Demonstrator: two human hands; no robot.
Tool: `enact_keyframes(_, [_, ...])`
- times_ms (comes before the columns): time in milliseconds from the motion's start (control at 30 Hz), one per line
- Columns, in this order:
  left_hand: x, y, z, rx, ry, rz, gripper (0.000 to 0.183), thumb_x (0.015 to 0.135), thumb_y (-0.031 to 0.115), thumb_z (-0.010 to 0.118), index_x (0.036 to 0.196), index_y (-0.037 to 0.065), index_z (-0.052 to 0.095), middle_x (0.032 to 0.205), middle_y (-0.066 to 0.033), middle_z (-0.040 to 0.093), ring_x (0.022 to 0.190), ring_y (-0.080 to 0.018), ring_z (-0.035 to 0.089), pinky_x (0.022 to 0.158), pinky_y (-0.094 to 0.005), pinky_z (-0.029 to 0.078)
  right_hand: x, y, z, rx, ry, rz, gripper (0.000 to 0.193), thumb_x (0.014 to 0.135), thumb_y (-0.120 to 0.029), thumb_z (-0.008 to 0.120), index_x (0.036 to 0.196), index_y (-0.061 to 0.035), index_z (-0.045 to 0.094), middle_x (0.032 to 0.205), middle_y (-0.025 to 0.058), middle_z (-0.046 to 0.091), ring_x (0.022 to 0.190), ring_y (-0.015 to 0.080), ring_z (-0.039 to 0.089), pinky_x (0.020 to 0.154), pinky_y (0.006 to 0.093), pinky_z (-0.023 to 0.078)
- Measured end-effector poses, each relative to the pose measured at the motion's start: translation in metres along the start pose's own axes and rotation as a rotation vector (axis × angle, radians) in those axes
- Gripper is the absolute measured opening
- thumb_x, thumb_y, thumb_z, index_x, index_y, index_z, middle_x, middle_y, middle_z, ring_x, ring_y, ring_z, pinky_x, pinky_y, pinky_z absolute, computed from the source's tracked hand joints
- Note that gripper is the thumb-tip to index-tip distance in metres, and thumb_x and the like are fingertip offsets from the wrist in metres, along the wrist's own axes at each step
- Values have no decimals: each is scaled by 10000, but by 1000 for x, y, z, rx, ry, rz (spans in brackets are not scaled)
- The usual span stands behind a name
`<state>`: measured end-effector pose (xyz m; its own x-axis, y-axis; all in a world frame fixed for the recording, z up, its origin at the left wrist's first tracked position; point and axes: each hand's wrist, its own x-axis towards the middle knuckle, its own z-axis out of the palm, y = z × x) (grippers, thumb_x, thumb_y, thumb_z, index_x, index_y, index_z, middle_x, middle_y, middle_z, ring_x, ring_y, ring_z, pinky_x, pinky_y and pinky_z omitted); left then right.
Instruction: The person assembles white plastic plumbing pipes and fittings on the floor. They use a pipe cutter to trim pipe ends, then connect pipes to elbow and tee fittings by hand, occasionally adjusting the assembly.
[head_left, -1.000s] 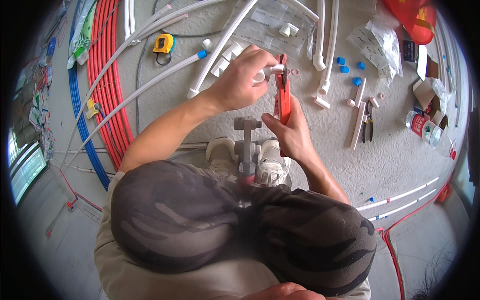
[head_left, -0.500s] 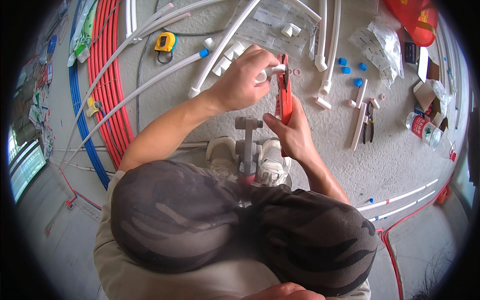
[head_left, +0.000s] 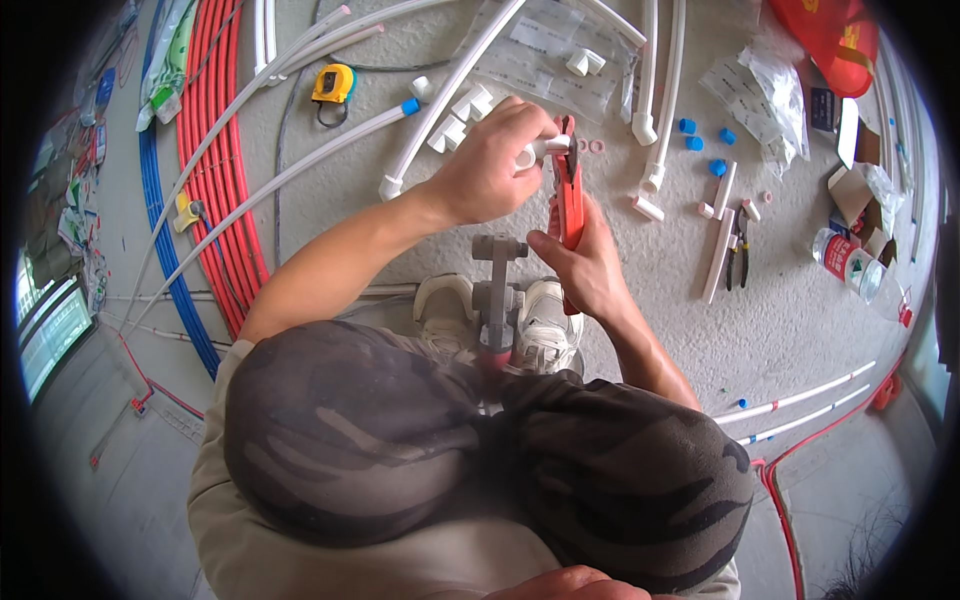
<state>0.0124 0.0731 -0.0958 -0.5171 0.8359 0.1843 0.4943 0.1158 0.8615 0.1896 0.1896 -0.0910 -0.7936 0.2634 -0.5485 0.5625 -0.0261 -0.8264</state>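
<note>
Pinched in the fingers of my left hand (head_left: pixel 478 165) is a white pipe fitting (head_left: pixel 525 158) with a short piece of white pipe (head_left: pixel 549 147) pointing right. My right hand (head_left: pixel 590 265) is wrapped round the handles of a red pipe cutter (head_left: pixel 571 205), held upright. The cutter's dark blade and jaw are at the right end of the short pipe; whether the blade has bitten in cannot be made out. Below my hands, a grey pipe welding tool (head_left: pixel 497 285) stands between my shoes.
White tees (head_left: pixel 450 133) and long white pipes (head_left: pixel 450 95) lie ahead, beside a yellow tape measure (head_left: pixel 334 88). Rightward are blue caps (head_left: pixel 694 143), pliers (head_left: pixel 738 250), pipe offcuts (head_left: pixel 719 255) and a bottle (head_left: pixel 848 262). Red pipes (head_left: pixel 208 120) run along the left.
Both hands keep their grip on the fitting and the cutter, with almost no movement. The whole view has shifted very slightly.
</note>
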Motion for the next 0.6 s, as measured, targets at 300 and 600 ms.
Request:
enact_keyframes(300, [-2, -16, 28, -63, 98, -187, 288, 713, -116, 577, 969, 17, 581, 859, -128, 653, 799, -270, 658, 715, -372, 524, 16, 24, 3, -85, 56, -29, 567, 812, -114, 729, 1336, 29, 568, 1123, 207, 574, 1059, 382, 597, 968, 454, 482])
enact_keyframes(600, [-1, -22, 36, -213, 216, -260, 189, 697, -86, 610, 848, 10, 550, 762, -133, 625, 688, -217, 564, 656, -370, 490, 19, 30, 4, 77, -8, -19, 693, 805, -60, 663, 1469, 18, 482, 1125, 157, 618, 1081, 285, 630, 997, 406, 513])
